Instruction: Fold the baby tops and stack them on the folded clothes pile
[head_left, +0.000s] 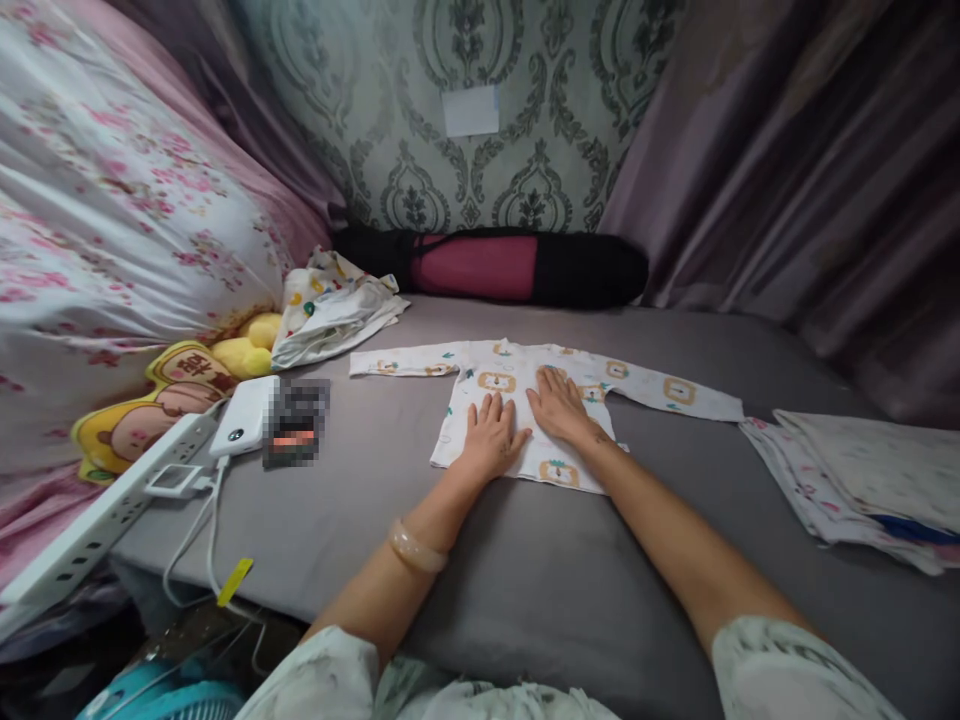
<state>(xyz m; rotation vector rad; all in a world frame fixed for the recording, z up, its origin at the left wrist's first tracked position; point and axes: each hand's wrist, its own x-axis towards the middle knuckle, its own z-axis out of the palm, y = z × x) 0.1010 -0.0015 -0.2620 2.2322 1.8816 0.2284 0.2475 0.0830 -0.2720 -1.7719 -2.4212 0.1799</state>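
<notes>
White shirt [523, 372] (partly hidden) beneath both hands [491, 437] [561, 407]

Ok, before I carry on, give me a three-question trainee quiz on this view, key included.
1. True or false: the left hand and the right hand both rest on the patterned shirt.
2. Which wrist wears the bangle?
3. Which thing lies along the foot of the patterned wall at the back?
a) the power strip
b) the long black-and-pink bundle
c) the stack of folded cloths

Key:
1. True
2. The left
3. b
</notes>
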